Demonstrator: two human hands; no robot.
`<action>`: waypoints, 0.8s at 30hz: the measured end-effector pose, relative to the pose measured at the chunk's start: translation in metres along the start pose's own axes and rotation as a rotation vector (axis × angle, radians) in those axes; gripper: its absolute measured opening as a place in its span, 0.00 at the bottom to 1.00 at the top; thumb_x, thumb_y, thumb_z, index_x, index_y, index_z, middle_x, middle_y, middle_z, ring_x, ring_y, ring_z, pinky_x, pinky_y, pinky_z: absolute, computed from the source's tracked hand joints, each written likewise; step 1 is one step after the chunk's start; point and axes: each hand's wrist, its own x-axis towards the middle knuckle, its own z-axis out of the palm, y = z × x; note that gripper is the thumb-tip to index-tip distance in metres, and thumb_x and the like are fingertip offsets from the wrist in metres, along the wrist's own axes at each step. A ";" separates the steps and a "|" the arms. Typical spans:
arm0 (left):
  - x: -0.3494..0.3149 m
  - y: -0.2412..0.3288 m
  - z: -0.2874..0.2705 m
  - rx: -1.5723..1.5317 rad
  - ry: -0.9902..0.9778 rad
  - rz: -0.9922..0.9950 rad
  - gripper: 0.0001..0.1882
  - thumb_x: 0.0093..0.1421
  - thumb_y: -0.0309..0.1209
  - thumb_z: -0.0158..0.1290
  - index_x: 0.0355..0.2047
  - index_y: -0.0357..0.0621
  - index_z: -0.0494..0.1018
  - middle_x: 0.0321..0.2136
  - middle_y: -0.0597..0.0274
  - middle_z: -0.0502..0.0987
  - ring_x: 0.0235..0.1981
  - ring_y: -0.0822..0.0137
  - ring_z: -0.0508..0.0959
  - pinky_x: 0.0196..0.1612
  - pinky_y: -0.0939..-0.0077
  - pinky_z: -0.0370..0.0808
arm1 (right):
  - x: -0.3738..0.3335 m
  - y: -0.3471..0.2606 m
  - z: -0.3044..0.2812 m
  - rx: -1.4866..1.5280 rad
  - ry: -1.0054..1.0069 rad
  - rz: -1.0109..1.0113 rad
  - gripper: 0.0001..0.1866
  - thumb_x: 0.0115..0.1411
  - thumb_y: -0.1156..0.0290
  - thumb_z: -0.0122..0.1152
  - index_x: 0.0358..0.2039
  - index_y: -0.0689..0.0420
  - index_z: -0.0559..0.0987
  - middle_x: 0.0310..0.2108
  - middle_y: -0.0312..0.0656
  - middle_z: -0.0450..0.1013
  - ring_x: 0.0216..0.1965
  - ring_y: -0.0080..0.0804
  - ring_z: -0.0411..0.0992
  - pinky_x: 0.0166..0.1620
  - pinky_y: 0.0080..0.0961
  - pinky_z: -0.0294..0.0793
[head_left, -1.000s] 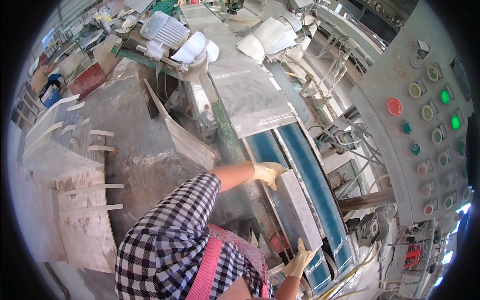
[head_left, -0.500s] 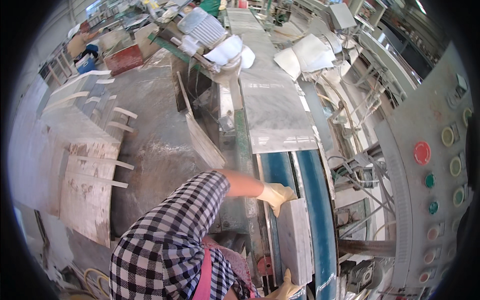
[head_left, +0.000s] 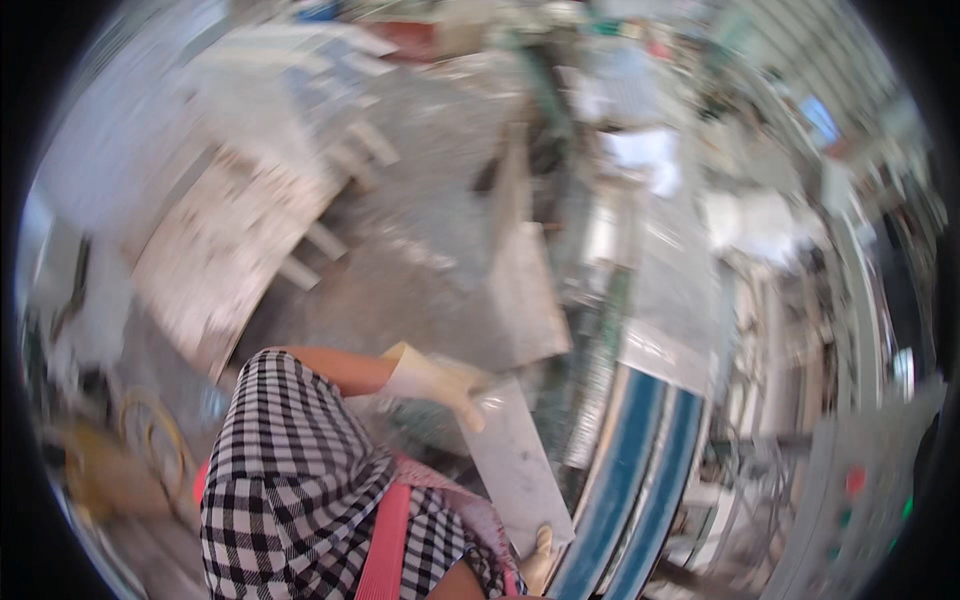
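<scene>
Slab [head_left: 518,462] has left the blue belt [head_left: 622,440], now beyond its left edge; left hand [head_left: 438,385] grips the far end, right hand [head_left: 538,566] the near; apparently 2 hands alone bear it.

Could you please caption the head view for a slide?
Yellow-gloved left hand and right hand hold a rectangular pale stone slab beside blue belts.

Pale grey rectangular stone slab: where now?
Head view, lower centre: the slab is held between the cream-gloved left hand and right hand, left of the blue-belted conveyor.
</scene>
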 end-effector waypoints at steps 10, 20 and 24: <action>-0.364 -0.055 -0.097 -0.236 0.832 -0.265 0.37 0.63 0.57 0.48 0.54 0.31 0.69 0.51 0.46 0.74 0.53 0.57 0.74 0.54 0.64 0.70 | 0.009 0.041 0.287 -0.261 -0.546 0.356 0.28 0.66 0.56 0.55 0.59 0.62 0.65 0.56 0.47 0.68 0.55 0.39 0.69 0.57 0.42 0.69; -0.557 -0.047 -0.167 -0.335 1.174 -0.471 0.39 0.65 0.61 0.40 0.56 0.34 0.68 0.50 0.52 0.73 0.53 0.63 0.72 0.56 0.71 0.65 | -0.015 0.063 0.551 -0.485 -0.995 0.161 0.27 0.66 0.53 0.55 0.57 0.60 0.69 0.54 0.40 0.72 0.55 0.35 0.70 0.59 0.31 0.69; -0.576 -0.070 -0.228 -0.381 1.235 -0.319 0.36 0.63 0.57 0.48 0.56 0.34 0.68 0.48 0.54 0.73 0.49 0.66 0.71 0.52 0.72 0.67 | 0.005 0.074 0.631 -0.439 -0.989 0.276 0.27 0.66 0.52 0.54 0.56 0.61 0.69 0.52 0.41 0.73 0.54 0.35 0.71 0.58 0.29 0.70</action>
